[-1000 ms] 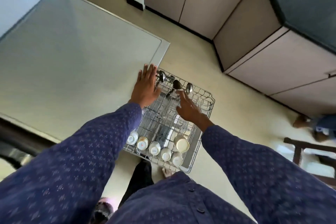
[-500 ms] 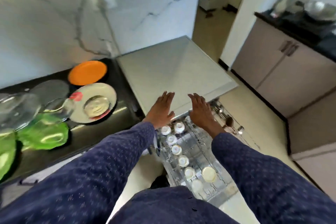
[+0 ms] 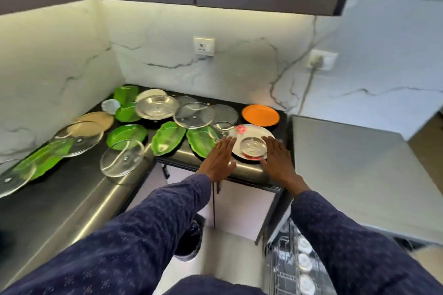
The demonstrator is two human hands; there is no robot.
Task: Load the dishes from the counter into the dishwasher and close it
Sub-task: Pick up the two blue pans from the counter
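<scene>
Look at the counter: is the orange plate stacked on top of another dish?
No. The orange plate lies alone on the black counter, behind the white plate.

We see plate [image 3: 252, 148] on worktop [image 3: 72, 199] between our hands; dishwasher rack [image 3: 287, 268] at 5 o'clock; lids [image 3: 122, 161] at 9 o'clock.

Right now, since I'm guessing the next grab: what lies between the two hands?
In the head view, the white plate with a small steel plate on it lies between the left hand and right hand.
</scene>
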